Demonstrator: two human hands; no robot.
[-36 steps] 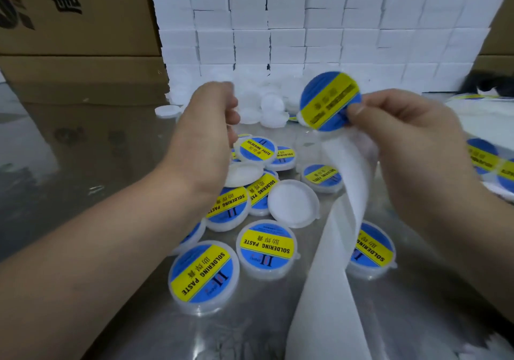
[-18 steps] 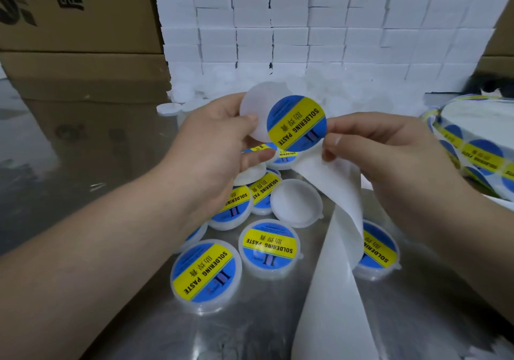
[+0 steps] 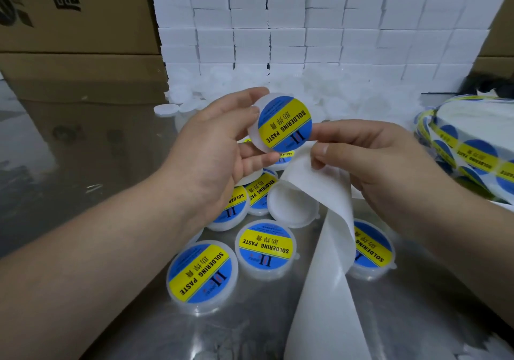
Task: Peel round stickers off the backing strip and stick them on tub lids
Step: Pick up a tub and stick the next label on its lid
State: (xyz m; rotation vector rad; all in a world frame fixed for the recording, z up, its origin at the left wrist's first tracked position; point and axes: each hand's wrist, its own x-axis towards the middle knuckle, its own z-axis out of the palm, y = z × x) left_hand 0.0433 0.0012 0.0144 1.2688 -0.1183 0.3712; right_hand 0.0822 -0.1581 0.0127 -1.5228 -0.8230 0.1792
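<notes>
Fingers (image 3: 246, 95) of left hand (image 3: 211, 153) clasp labelled tub (image 3: 281, 123) — right hand (image 3: 375, 162) fingers (image 3: 322, 151) pinch backing strip (image 3: 328, 262)

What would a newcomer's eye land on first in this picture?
First, the blue and yellow round sticker on the white lid that the left hand holds up at centre, with the right hand pinching the white backing strip beside it. Below lie labelled tubs on the shiny table, and a wall of white boxes fills the back.

Glossy metal table (image 3: 139, 318), translucent plastic tubs (image 3: 202, 277), matt paper backing strip (image 3: 328, 276), cardboard boxes (image 3: 78, 11)
</notes>
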